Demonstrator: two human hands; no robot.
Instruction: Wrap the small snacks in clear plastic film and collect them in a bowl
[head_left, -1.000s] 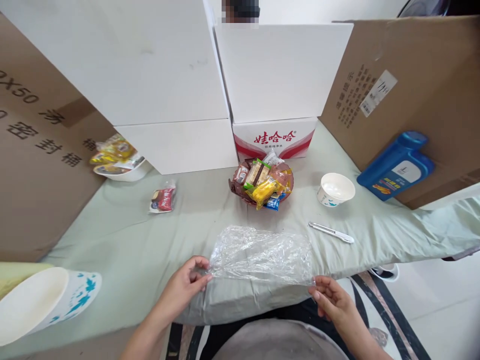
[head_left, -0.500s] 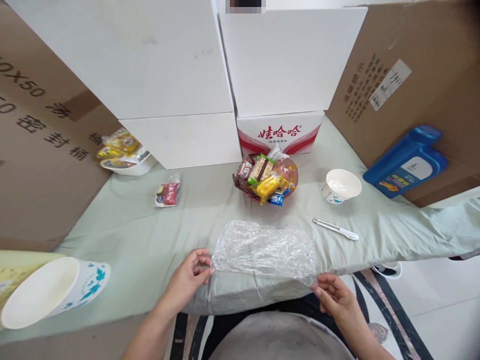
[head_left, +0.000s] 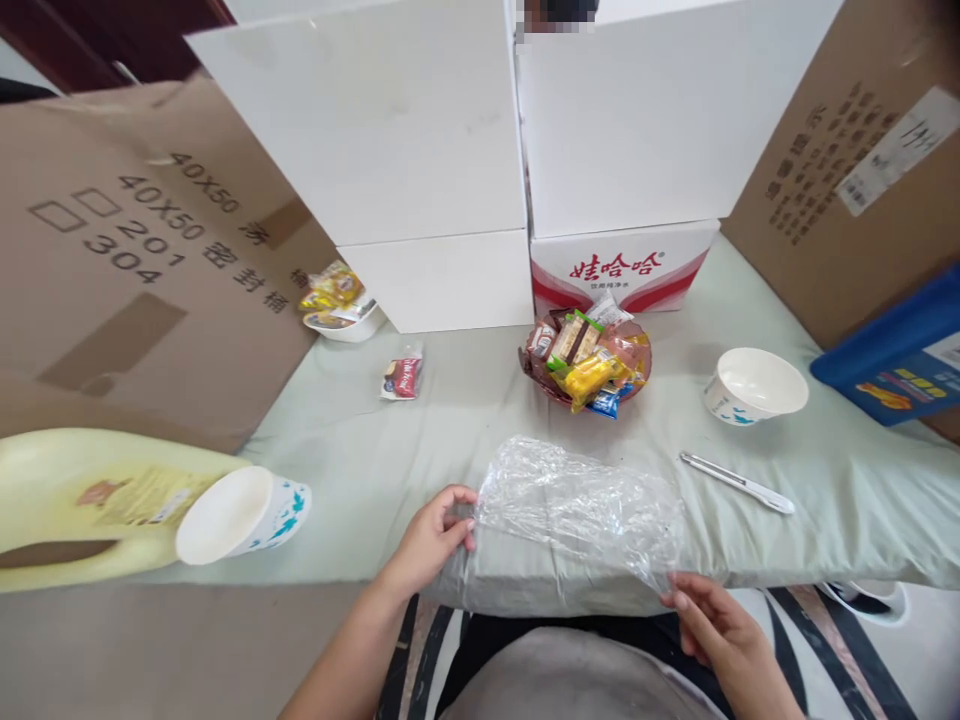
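A crinkled clear plastic bag [head_left: 581, 505] lies spread along the front edge of the cloth-covered table. My left hand [head_left: 439, 530] pinches its left edge between thumb and fingers. At the lower right corner, my right hand [head_left: 712, 620] grips the plastic in the same way. Just beyond the bag stands a reddish-brown bowl [head_left: 551, 385] heaped with wrapped snacks [head_left: 585, 355]. To the right of the bag rests a white utility knife [head_left: 739, 482], touched by neither hand. A small red and white snack packet [head_left: 403, 375] lies farther back on the left.
A white paper bowl [head_left: 756, 385] stands at right, near a blue bottle [head_left: 892, 350]. Another paper bowl [head_left: 244, 515] lies tipped at left by a yellow jug [head_left: 127, 490]. White boxes [head_left: 435, 280] and brown cartons [head_left: 150, 250] wall the table; a dish of packets [head_left: 341, 305] sits back left.
The view has swung left, so everything appears farther right and more of the yellow jug shows. Both hands keep hold of the plastic bag, which looks nearly unchanged.
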